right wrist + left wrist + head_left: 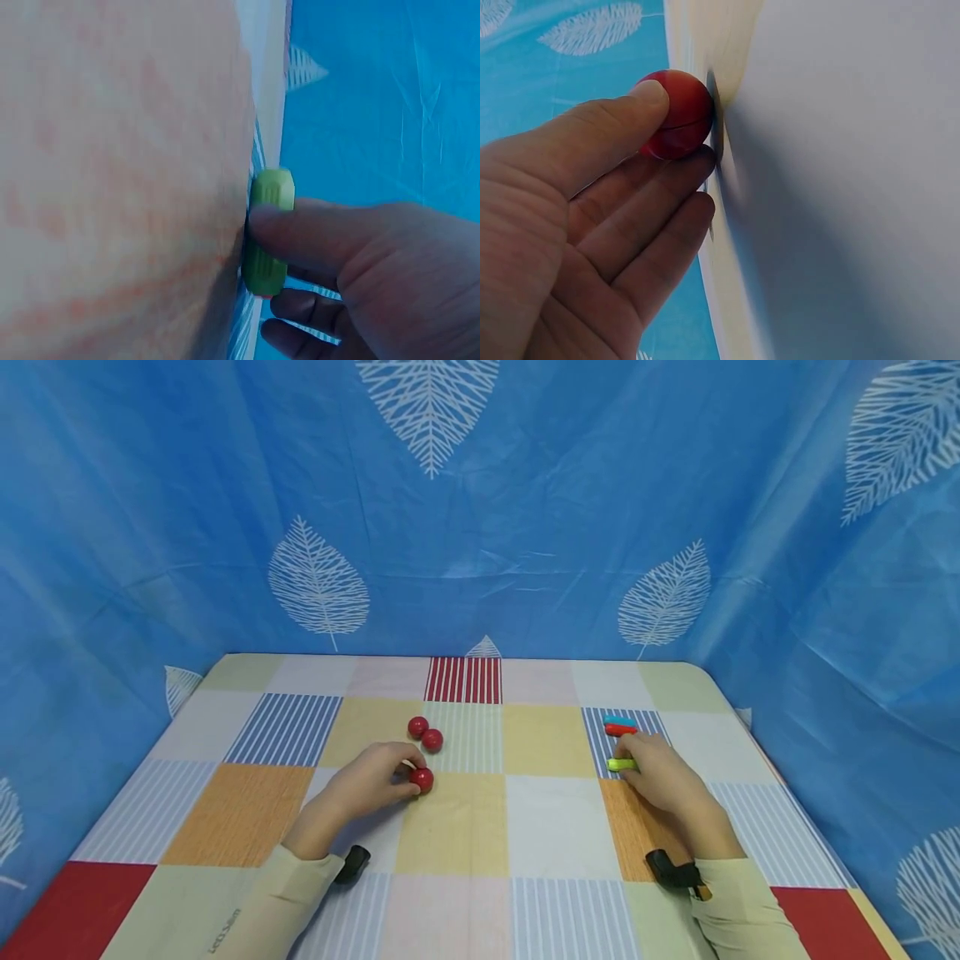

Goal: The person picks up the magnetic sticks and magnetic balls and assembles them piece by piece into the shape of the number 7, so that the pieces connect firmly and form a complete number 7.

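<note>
My left hand (375, 781) pinches a shiny red ball (422, 780) between thumb and fingers, at or just above the cloth. In the left wrist view, a thin dark seam runs round this ball (682, 124). Two more red balls (417, 727) lie close together just beyond that hand. Over at the right, my right hand (660, 772) pinches a short yellow-green stick (621, 765). Ridged sides and bevelled ends show on the stick (271, 191) in the right wrist view. Beyond these fingers lie a red stick (620, 729) and a blue stick (619, 720), side by side.
A patchwork-patterned cloth (465, 827) covers the table. Blue curtains (480, 527) with white leaf prints stand behind the table and along both sides. Each wrist wears a dark camera mount, such as the black one (671, 870) at the right.
</note>
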A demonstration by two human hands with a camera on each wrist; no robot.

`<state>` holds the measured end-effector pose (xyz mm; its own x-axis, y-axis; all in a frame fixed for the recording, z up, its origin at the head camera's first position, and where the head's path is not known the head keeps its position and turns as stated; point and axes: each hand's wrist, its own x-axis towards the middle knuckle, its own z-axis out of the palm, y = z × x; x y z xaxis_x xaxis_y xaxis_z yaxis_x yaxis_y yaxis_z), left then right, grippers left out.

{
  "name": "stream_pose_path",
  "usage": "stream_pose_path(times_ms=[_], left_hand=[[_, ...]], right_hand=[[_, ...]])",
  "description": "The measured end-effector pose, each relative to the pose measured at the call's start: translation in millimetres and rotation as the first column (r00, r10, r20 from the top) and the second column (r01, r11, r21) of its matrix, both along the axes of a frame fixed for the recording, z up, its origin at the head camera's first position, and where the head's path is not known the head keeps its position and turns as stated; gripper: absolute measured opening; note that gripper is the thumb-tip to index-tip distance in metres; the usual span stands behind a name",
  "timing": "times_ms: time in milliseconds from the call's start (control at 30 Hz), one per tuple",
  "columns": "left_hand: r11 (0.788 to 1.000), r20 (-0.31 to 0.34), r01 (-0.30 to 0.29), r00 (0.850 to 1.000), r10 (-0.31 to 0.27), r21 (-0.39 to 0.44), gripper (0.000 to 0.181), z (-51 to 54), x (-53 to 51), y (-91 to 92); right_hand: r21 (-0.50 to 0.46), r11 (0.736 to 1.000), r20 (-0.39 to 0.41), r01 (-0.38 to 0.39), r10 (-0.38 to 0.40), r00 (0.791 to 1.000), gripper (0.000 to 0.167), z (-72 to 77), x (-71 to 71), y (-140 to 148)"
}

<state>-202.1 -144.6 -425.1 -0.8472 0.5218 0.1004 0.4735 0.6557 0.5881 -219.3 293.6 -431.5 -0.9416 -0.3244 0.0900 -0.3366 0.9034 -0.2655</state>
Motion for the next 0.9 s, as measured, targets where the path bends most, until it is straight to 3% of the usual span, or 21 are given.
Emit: stream_pose_path(times_ms=[567, 900], left_hand=[[1.000, 0.010, 0.020, 1.000, -0.020, -0.023, 0.025, 0.3, 5.2, 10.9], [1.000, 0.005, -0.015, 1.000, 0.015, -0.006, 0.024, -1.5, 5.8, 15.2]], right_hand=[[-0.014, 0.993, -0.048, -0.117, 0.116, 0.992, 0.020, 1.0, 5.0, -15], [0.013, 0.989, -0.025, -0.150, 0.150, 0.988, 0.020, 5.9, 6.6, -32]])
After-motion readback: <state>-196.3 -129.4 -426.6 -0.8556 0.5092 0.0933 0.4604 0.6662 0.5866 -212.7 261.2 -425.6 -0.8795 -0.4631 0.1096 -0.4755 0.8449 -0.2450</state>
